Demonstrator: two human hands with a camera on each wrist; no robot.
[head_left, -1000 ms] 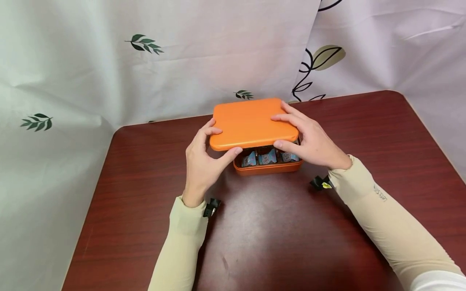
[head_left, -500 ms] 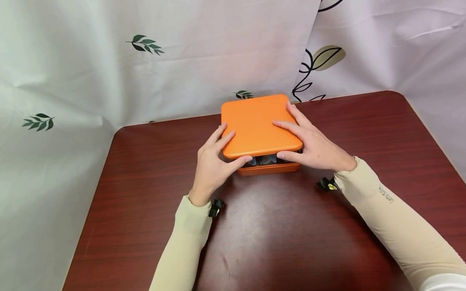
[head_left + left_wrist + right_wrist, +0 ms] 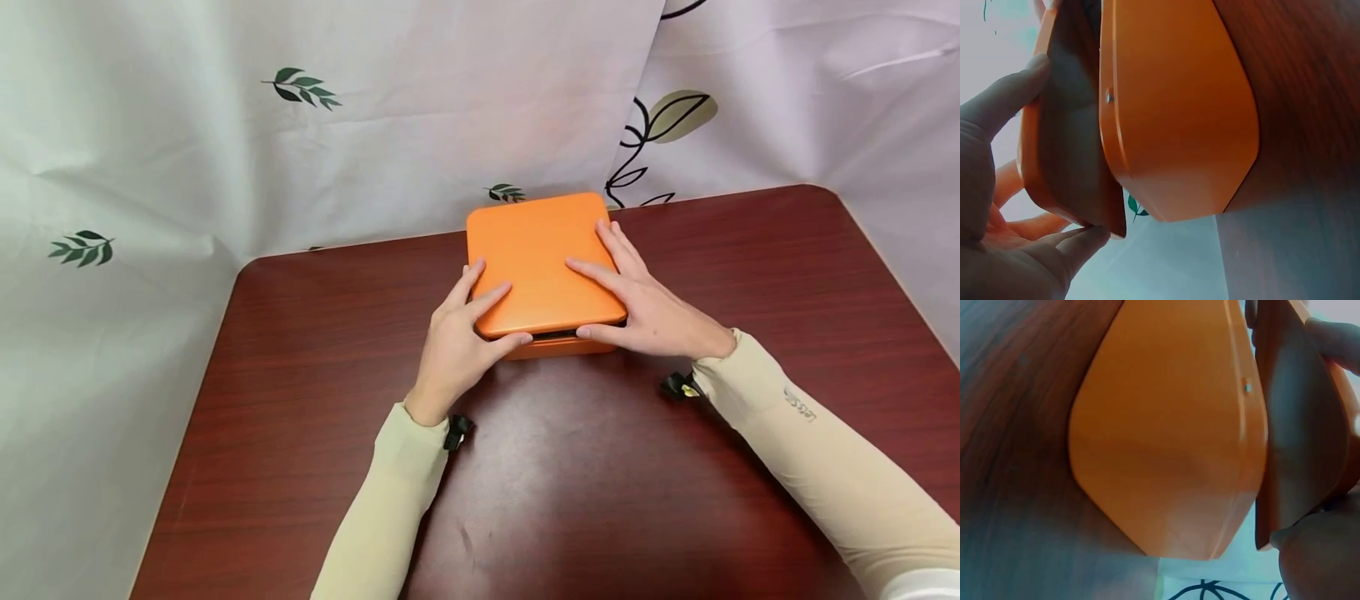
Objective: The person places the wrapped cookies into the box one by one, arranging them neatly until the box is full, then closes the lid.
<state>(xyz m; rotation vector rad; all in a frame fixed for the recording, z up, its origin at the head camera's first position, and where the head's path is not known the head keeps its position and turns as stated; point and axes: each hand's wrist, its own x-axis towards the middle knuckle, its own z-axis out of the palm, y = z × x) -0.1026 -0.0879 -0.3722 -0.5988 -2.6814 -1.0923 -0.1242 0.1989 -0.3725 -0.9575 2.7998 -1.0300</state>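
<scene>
An orange lid (image 3: 536, 250) lies just above an orange box (image 3: 558, 346), with a narrow dark gap along the front. My left hand (image 3: 457, 346) grips the lid's left side, its thumb at the front edge and some fingers spread over the top. On the opposite side my right hand (image 3: 652, 308) holds the lid in a similar way. In the left wrist view the lid (image 3: 1075, 131) stands apart from the box (image 3: 1179, 106), tilted to its rim. The right wrist view also has the lid (image 3: 1304, 425) off the box (image 3: 1166, 425). The box's contents are hidden.
A dark red wooden table (image 3: 300, 375) bears the box near its back edge. Behind hangs a pale cloth (image 3: 420, 108) with printed leaves. Black straps or mounts sit at both wrists.
Both hands have brought the lid lower and to the right over the box. The blue-wrapped pieces inside, visible earlier, are now covered, and the front gap has narrowed.
</scene>
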